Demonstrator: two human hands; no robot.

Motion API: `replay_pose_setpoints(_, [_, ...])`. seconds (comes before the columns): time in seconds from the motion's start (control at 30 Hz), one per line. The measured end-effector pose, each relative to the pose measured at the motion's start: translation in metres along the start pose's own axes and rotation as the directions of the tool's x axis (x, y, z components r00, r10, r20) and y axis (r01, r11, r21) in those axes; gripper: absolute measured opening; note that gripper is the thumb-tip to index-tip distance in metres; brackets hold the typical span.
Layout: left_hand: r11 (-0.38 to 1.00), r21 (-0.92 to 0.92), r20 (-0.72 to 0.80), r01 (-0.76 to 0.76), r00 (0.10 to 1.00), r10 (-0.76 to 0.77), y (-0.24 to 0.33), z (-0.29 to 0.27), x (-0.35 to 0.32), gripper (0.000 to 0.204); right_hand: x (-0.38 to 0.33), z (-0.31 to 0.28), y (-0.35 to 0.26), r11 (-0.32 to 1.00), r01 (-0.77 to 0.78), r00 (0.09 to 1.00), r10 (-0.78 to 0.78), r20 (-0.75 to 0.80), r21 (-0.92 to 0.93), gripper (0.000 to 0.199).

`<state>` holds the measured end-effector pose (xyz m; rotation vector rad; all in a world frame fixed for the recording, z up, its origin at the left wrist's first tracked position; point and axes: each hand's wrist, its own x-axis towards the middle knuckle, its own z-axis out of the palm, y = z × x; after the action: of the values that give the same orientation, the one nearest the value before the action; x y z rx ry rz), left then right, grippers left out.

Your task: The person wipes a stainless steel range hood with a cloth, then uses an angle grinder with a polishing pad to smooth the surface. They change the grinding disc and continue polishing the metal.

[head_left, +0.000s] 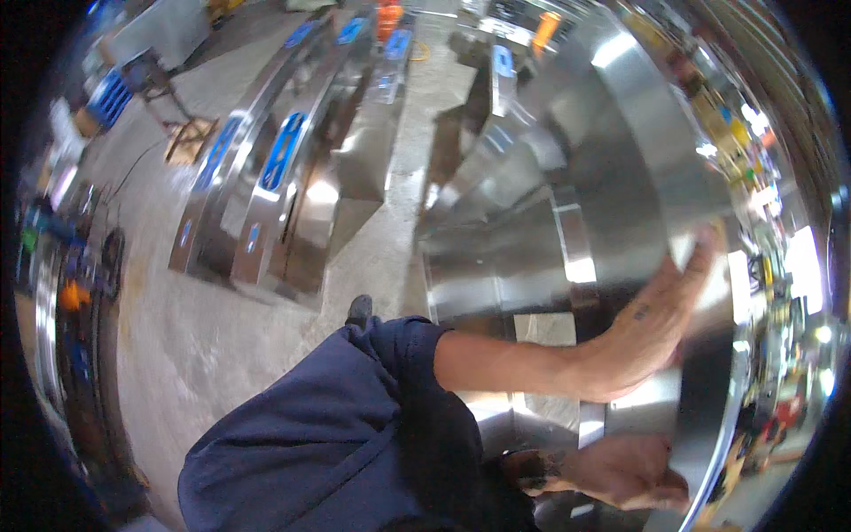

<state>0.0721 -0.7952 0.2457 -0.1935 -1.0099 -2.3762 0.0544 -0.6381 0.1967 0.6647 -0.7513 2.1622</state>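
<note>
A large stainless-steel housing point(612, 160) with bright, shiny walls fills the right side. Across it from my dark blue sleeve reaches my left arm. My left hand point(651, 319), somewhat blurred, lies against the steel near its right edge, fingers stretched out and pointing away from me. Lower down, my right hand point(620, 470) is by the same edge, with a dark band point(529, 470) at its wrist. Its fingers are curled in; whatever they hold, if anything, is hidden.
Long steel housings point(266, 222) with blue-covered slots stand on the concrete floor point(177, 355) at the left. A wooden piece point(191, 142) and a blue crate point(109, 97) lie farther left. Beyond the steel's right edge are cluttered shelves point(771, 266). An orange object point(545, 31) stands at the back.
</note>
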Motion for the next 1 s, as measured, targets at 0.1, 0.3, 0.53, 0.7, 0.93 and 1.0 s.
replay_pose_setpoints(0.1, [0.928,-0.353,-0.075,0.123,0.984,-0.159,0.012,-0.032,0.031,0.09,-0.039,0.021,0.021,0.985,-0.153,0.988,0.154,0.013,-0.075,0.043])
replay_pose_setpoints(0.3, [0.875,-0.436,-0.131,0.212,0.947,-0.294,0.047,-0.122,0.043,0.097,-0.134,0.042,0.022,0.727,-0.681,0.724,0.65,0.229,0.09,0.041])
replay_pose_setpoints(0.53, [0.833,-0.362,-0.439,0.418,0.711,-0.549,0.05,-0.193,0.056,0.102,-0.2,0.044,0.027,0.368,-0.705,0.318,0.928,-0.193,0.606,0.049])
replay_pose_setpoints(0.7, [0.796,-0.385,-0.498,0.468,0.621,-0.605,0.05,-0.24,0.041,0.104,-0.247,0.041,0.038,0.27,-0.6,0.092,0.959,-0.27,0.753,0.048])
replay_pose_setpoints(0.93, [0.813,-0.281,-0.549,0.51,0.609,-0.573,0.028,-0.301,0.019,0.101,-0.272,0.053,0.045,0.02,-0.557,-0.217,0.962,-0.169,0.83,0.073])
replay_pose_setpoints(1.0, [0.826,-0.246,-0.59,0.507,0.598,-0.543,0.021,-0.311,0.011,0.101,-0.239,0.064,0.039,-0.319,-0.834,-0.394,0.916,-0.081,0.451,0.068])
